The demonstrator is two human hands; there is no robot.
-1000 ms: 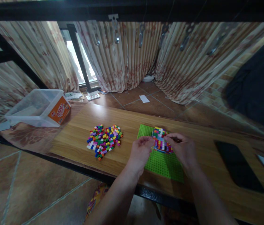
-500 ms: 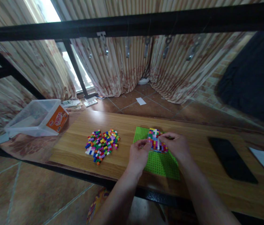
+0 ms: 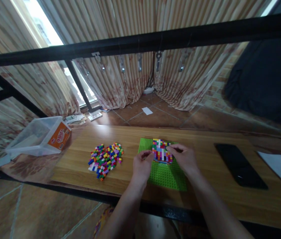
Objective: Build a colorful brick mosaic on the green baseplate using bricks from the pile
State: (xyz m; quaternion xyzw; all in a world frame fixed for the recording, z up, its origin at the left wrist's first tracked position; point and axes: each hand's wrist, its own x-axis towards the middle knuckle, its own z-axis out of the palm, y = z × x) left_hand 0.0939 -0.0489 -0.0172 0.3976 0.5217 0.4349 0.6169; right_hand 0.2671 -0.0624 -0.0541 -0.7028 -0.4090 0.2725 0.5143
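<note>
A flat build of many-coloured toy bricks (image 3: pixel 158 155) sits on the upper part of a green studded baseplate (image 3: pixel 167 177). At the build's left edge is my left hand (image 3: pixel 140 166), its fingers curled and the thumb tip against the bricks. What it pinches, if anything, is too small to make out. From the right, my right hand (image 3: pixel 184 160) reaches over the build's upper right part. Its thumb and fingertips are pressed together at the surface, and anything between them is hidden. Left of the baseplate lies a loose pile of small coloured bricks (image 3: pixel 105 159).
The wooden tabletop (image 3: pixel 128 179) carries a black phone-like slab (image 3: pixel 240 166) at the right, with white paper (image 3: pixel 278 169) beyond it. At the left stands a clear plastic bin (image 3: pixel 37 137) with an orange label. A black metal bar (image 3: pixel 130 46) crosses in front of the curtains.
The camera view has tilted and shifted a little, so the table sits slightly lower and leftward. Both hands stay at the brick build, with the right fingertips still at its upper right part.
</note>
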